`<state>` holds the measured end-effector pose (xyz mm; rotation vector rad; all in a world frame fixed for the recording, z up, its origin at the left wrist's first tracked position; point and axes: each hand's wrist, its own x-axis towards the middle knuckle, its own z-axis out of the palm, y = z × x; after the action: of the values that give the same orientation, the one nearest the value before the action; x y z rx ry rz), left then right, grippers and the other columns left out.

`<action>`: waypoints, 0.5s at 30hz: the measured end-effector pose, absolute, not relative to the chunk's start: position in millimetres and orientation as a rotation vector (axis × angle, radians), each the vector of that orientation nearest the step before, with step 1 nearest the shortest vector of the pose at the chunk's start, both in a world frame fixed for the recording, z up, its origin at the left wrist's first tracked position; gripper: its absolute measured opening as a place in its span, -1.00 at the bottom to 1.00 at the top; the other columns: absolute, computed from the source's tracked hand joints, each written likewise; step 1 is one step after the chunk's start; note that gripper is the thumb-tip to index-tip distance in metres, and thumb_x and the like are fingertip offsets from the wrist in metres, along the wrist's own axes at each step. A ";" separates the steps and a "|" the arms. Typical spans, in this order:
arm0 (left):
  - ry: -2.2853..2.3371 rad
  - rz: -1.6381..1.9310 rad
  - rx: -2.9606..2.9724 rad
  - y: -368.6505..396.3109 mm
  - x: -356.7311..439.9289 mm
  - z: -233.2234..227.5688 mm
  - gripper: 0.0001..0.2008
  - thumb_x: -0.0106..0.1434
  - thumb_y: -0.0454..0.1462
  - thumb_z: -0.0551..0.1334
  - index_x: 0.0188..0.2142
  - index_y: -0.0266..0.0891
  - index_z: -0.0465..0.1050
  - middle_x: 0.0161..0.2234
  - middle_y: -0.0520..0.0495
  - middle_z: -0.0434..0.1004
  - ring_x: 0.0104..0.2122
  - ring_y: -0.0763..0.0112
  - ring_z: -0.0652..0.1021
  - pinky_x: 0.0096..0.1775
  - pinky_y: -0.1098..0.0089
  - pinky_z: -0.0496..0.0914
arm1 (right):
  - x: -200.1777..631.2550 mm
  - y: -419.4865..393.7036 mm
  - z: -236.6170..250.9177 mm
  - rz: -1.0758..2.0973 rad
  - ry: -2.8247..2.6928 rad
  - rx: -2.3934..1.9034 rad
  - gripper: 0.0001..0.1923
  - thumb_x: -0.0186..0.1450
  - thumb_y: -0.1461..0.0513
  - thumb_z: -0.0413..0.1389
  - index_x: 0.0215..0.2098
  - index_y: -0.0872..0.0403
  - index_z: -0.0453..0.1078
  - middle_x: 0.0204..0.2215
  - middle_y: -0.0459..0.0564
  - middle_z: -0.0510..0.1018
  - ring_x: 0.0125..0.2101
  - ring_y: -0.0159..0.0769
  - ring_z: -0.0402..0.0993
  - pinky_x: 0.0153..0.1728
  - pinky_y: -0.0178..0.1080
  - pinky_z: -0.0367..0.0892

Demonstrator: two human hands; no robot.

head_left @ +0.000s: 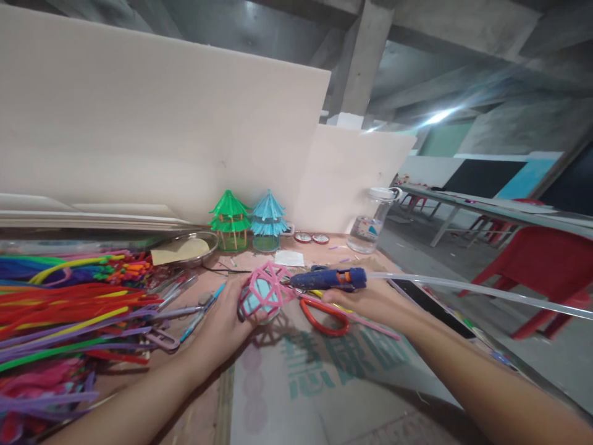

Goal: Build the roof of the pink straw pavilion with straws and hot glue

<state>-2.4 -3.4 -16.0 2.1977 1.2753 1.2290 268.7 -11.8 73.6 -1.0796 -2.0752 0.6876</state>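
The left hand (222, 321) has its grip closed around a pink lattice ball (265, 292) with a pale blue core, pressing it down on the desk (204, 408). The right hand (370, 301) has its grip wrapped round the handle of a blue hot-glue gun (331, 279), whose nozzle points left and touches, or nearly touches, the ball. A long clear glue stick (472, 289) runs out of the gun's back toward the right.

Under the right hand lie red-handled scissors (324, 318) and a pink strip (370, 326). Both rest on a grey cardboard sheet (333, 383) printed with large teal characters, too blurred to read.

Left of the left hand lie pens (199, 318) and a big heap of coloured pipe cleaners (60, 309). Farther back stand a green pagoda model (229, 219) and a blue pagoda model (267, 220) side by side, with a metal tray (206, 250) to their left. A clear plastic jar (370, 225) with a white lid and an unreadable label stands at the far right. Red plastic chairs (546, 266) stand off the desk to the right.
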 end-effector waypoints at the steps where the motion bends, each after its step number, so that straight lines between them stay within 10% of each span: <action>1: 1.280 1.220 2.190 -3.7 -2.3 -15.6 -0.48 0.24 -0.13 0.25 0.17 -0.18 0.26 0.11 -0.25 0.41 0.11 0.05 0.42 0.12 0.05 0.31 | 270.7 -11.4 73.1 0.705 -2.078 -1.098 -0.75 0.20 0.03 0.19 -0.31 0.03 0.54 -0.31 0.00 0.67 -0.24 -0.07 0.57 -0.22 -0.09 0.50; 15: 1.221 0.864 2.279 -19.0 -0.7 6.8 -0.30 0.06 -0.22 0.36 0.22 -0.10 0.32 0.15 -0.13 0.48 0.13 0.01 0.46 0.10 0.12 0.40 | 290.5 37.9 93.0 0.632 -1.986 -1.148 -0.35 0.23 -0.30 -0.06 -0.32 0.07 0.45 -0.54 -0.05 0.52 -0.42 -0.25 0.49 -0.32 -0.23 0.39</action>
<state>-0.7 -19.0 6.8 2.2788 1.2211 0.8641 290.5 37.9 93.0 -1.1478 -1.9864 0.6321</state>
